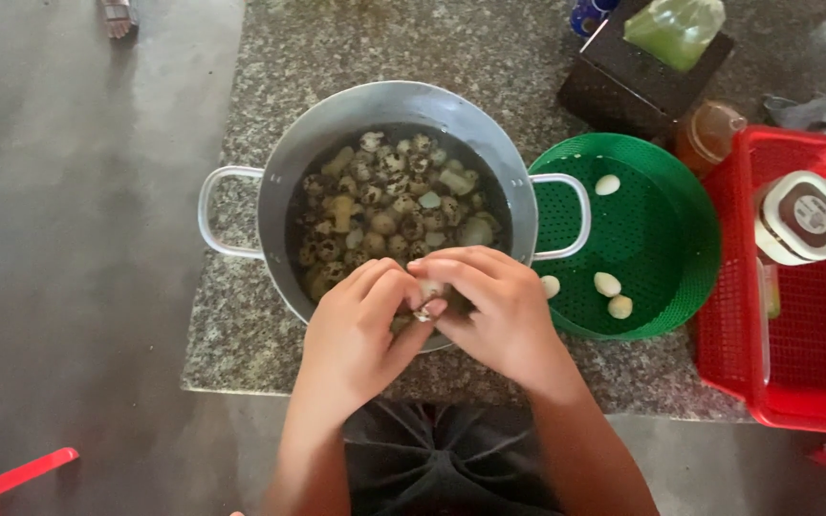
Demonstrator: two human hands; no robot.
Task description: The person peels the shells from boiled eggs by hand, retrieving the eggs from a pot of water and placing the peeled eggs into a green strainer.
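Single head-worn view, looking almost straight down from above. Close in: left hand [356,330] and right hand [499,306] meeting just below centre, forearms running off the bottom edge, dark clothing at the lap between them. Aimed at the near edge of a speckled granite counter [241,334], metal pot [394,110] dead centre. Green perforated basket [662,239] to the right, red plastic crate [815,401] cut off by the right edge. Grey floor [69,268] filling the left third. No second view to overlap with.
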